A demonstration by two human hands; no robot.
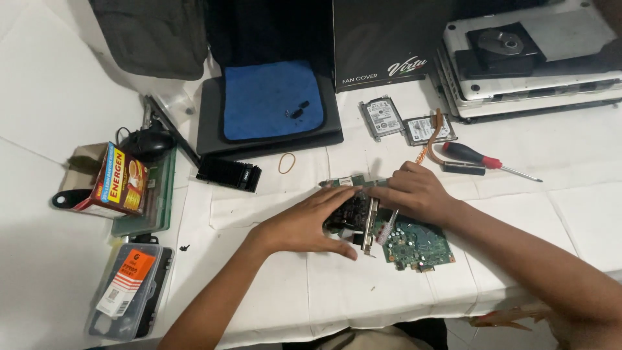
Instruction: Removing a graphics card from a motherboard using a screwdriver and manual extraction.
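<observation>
White-covered tabletop, centre: left hand and right hand each close their grip on a dark circuit-board assembly, partly overlapping a green circuit board. Red-handled screwdriver and two hard drives lie behind.

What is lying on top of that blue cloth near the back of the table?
A few small dark bits rest on the blue cloth, too small to identify. The cloth covers much of a dark flat slab, so that surface stays hidden.
</observation>
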